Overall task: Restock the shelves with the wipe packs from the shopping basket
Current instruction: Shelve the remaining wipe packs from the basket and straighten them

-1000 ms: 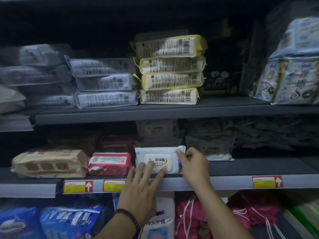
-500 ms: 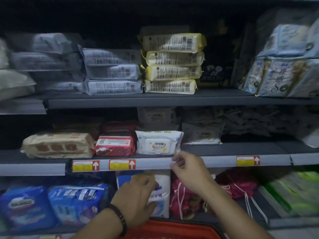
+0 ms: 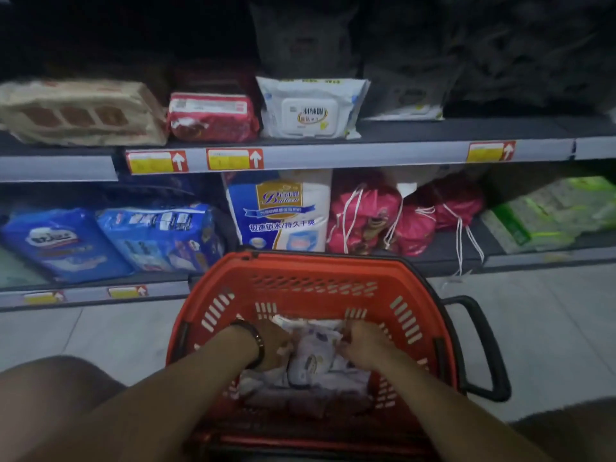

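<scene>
A red shopping basket stands on the floor in front of the shelves, with white wipe packs lying in its bottom. Both my hands are down inside it. My left hand, with a dark wristband, and my right hand press against the two sides of one white wipe pack, fingers curled on its edges. On the grey shelf above, a white wipe pack with a lid stands upright at the front.
On that shelf, left of the white pack, lie a red pack and a beige pack. Below are blue packs, a tall white-and-blue pack, pink drawstring bags and green packs. The basket's black handle hangs right.
Both hands left the shelf, where the white pack now stands alone, and dropped into the basket onto another pack. The view tilted down from the upper shelves.
</scene>
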The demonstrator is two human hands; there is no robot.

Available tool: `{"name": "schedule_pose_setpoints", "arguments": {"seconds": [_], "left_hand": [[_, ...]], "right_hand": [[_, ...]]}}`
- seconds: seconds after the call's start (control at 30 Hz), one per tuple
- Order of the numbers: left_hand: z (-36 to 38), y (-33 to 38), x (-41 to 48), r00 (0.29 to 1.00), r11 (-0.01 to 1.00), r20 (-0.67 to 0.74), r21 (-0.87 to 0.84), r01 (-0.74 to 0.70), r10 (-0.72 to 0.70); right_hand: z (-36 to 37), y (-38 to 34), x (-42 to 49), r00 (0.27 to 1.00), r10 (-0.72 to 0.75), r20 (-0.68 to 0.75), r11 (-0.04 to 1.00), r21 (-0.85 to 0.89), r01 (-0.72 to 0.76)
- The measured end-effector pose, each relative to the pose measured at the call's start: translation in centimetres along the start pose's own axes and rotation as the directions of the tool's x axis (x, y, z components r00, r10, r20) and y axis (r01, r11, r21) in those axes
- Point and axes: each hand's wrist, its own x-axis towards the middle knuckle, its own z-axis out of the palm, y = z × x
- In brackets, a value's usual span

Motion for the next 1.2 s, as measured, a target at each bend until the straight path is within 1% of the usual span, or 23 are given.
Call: {"name": "schedule_pose_setpoints", "arguments": {"seconds": [0.07, 0.13, 0.2, 0.3, 0.43, 0.47, 0.63, 0.73, 0.8, 0.87, 0.97, 1.03, 1.1, 1.13, 1.2], "left_hand": [[1.2, -0.8, 0.8, 0.996, 0.998, 0.070, 0.046, 0.048, -0.052], [2.3, -1.8, 1.9, 0.994, 0.997, 0.078, 0.035, 0.069, -0.072], [3.3, -2.8, 2.5, 0.996, 0.997, 0.040, -0.007, 0.082, -0.081], [4.9, -4.2, 3.1, 0.988, 0.988, -0.018, -0.008, 0.154, -0.154], [5.3, -5.1, 4.2, 0.978, 0.976, -0.058, 0.073, 0.206, -0.202], [5.1, -5.0, 4.5, 0.976, 0.973, -0.070, 0.096, 0.211, -0.205], [6.2, -4.3, 7.3, 0.958, 0.941, -0.100, 0.181, 0.285, -0.271], [5.9, -3.7, 7.2, 0.960, 0.927, -0.026, 0.255, 0.275, -0.278], [5.8, -3.5, 7.1, 0.962, 0.921, -0.022, 0.285, 0.267, -0.272], [5.9, -3.6, 6.9, 0.961, 0.930, -0.016, 0.247, 0.271, -0.276], [4.7, -3.4, 6.1, 0.962, 0.959, 0.026, 0.091, 0.270, -0.273], [2.8, -3.1, 4.8, 0.956, 0.959, 0.070, 0.006, 0.284, -0.284], [0.8, -3.4, 3.5, 0.946, 0.948, 0.104, -0.055, 0.313, -0.306], [-0.1, -4.0, 2.8, 0.940, 0.938, 0.090, -0.088, 0.335, -0.328], [-2.0, -5.0, 1.4, 0.942, 0.932, -0.001, -0.145, 0.333, -0.337]], "right_hand": [[1.7, 1.4, 1.3, 0.999, 0.033, 0.005, 0.999, 0.011, -0.033], [2.8, 2.1, 2.5, 0.999, 0.038, -0.005, 0.999, -0.006, -0.038], [3.9, 2.5, 3.7, 1.000, 0.017, 0.002, 1.000, -0.015, -0.017], [5.2, 2.0, 4.7, 0.998, 0.008, 0.062, 1.000, -0.022, -0.006], [7.2, 1.8, 5.8, 0.997, 0.000, 0.082, 0.979, -0.201, 0.017], [7.5, 1.8, 5.8, 0.996, -0.006, 0.084, 0.976, -0.216, 0.025], [7.4, 1.1, 5.1, 0.999, -0.021, 0.034, 0.984, -0.178, 0.027], [7.4, 1.0, 5.4, 0.994, -0.037, 0.100, 0.991, -0.122, 0.049], [7.5, 0.6, 5.3, 0.993, -0.012, 0.121, 0.995, -0.101, 0.025], [7.6, 0.0, 5.1, 0.995, 0.007, 0.096, 0.996, -0.091, 0.002], [7.3, -0.5, 4.7, 0.997, -0.006, 0.080, 0.997, -0.076, 0.012], [6.5, -0.7, 4.4, 0.998, -0.024, 0.062, 0.999, -0.036, 0.026], [4.7, -1.2, 3.9, 0.998, -0.059, 0.004, 0.995, 0.078, 0.058], [3.4, -1.5, 3.7, 0.996, -0.086, -0.024, 0.985, 0.145, 0.089], [-0.3, -2.2, 3.1, 0.986, -0.132, -0.103, 0.960, 0.234, 0.153]]}}
